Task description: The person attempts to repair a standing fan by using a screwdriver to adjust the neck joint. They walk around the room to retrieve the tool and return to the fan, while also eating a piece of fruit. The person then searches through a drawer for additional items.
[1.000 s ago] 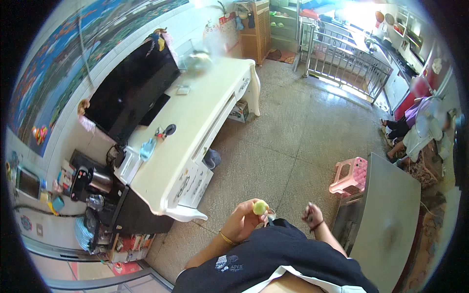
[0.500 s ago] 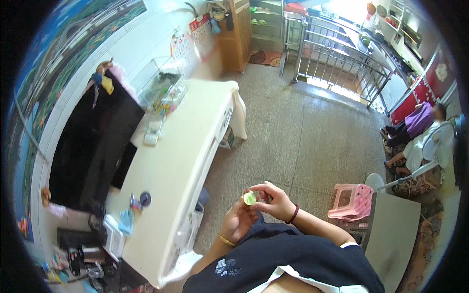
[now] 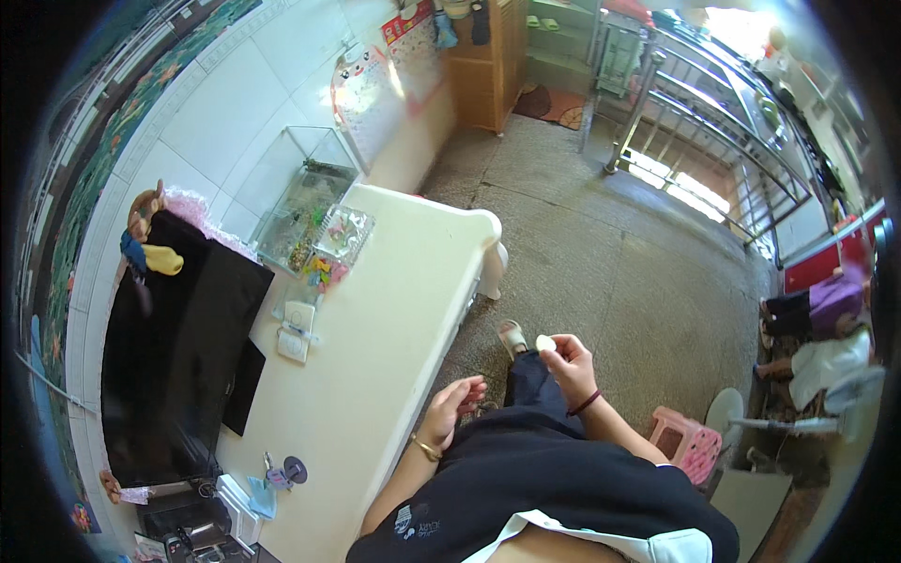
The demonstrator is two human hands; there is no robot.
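Note:
In front of my body, my right hand [image 3: 572,370] pinches a small round whitish piece [image 3: 545,343] between thumb and fingers. What the piece is does not show clearly. My left hand [image 3: 452,411] is apart from it, over the edge of the long cream cabinet [image 3: 399,281]. Its fingers are loosely bent and stretched to the right, and I see nothing in them. Below the hands are my dark trousers and one foot in a light slipper [image 3: 511,338].
The cabinet on my left carries a black television [image 3: 178,347], a glass tank [image 3: 310,206] and a white box [image 3: 297,330]. A metal railing [image 3: 713,122] stands far right. Two people [image 3: 835,305] are at the right edge, near a pink stool [image 3: 685,443] and a fan [image 3: 849,389].
My hands have parted: the left let go of the round piece and drew back left, while the right carried it forward and right. The view has shifted, and a foot now shows.

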